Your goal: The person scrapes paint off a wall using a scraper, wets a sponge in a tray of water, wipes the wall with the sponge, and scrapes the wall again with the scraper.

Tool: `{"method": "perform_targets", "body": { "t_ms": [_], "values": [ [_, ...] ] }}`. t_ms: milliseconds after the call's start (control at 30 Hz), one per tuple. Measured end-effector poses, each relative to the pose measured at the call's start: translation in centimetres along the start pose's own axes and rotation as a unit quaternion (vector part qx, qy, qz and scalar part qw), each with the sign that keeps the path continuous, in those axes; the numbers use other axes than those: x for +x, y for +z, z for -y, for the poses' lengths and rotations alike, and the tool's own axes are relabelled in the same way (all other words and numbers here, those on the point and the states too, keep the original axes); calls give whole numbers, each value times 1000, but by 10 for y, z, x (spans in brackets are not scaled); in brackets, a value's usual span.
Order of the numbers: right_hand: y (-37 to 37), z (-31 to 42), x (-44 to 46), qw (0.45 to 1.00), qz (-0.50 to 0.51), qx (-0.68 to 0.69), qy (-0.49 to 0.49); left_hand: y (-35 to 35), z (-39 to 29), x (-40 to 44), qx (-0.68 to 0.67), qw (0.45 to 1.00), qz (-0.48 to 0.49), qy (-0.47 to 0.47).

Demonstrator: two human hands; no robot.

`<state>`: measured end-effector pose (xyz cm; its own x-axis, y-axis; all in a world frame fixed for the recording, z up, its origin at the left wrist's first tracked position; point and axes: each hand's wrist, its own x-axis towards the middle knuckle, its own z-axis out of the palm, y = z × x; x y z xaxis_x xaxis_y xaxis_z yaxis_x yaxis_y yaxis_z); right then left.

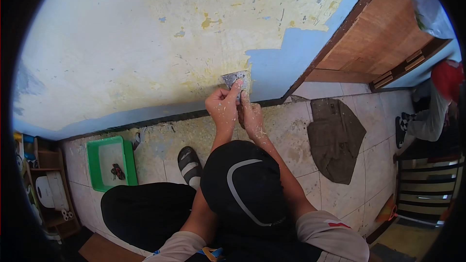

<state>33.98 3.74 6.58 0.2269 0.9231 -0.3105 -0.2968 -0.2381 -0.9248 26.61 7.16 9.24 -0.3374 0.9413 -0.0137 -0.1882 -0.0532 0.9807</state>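
Observation:
A paint scraper (235,78) with a flat, speckled metal blade rests against the wall (160,53), at the border between pale, scraped plaster and remaining blue paint (272,65). My right hand (253,119) is closed around its handle, which is mostly hidden by the fingers. Close beside it, my left hand (222,108) is closed too, its thumb and fingers pressed on the scraper near the base of the blade. Pale flakes cling to both hands and forearms.
Paint flakes litter the floor tiles (155,150) along the wall. A green basin (92,165) holds a small dark item. Right of me lie a dark cloth (335,138) and a wooden door (374,29). Another person's leg (429,116) shows far right. Shelves (48,157) stand left.

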Motion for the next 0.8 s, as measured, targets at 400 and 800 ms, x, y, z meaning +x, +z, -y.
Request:
{"method": "perform_targets", "body": {
  "t_ms": [400,800],
  "values": [
    [3,6,17,998,13,12,-60,5,-9,8,-37,999,1,16],
    [5,4,-2,1000,11,27,-9,-4,-2,-1,-5,1000,-10,-6]
  ]
}}
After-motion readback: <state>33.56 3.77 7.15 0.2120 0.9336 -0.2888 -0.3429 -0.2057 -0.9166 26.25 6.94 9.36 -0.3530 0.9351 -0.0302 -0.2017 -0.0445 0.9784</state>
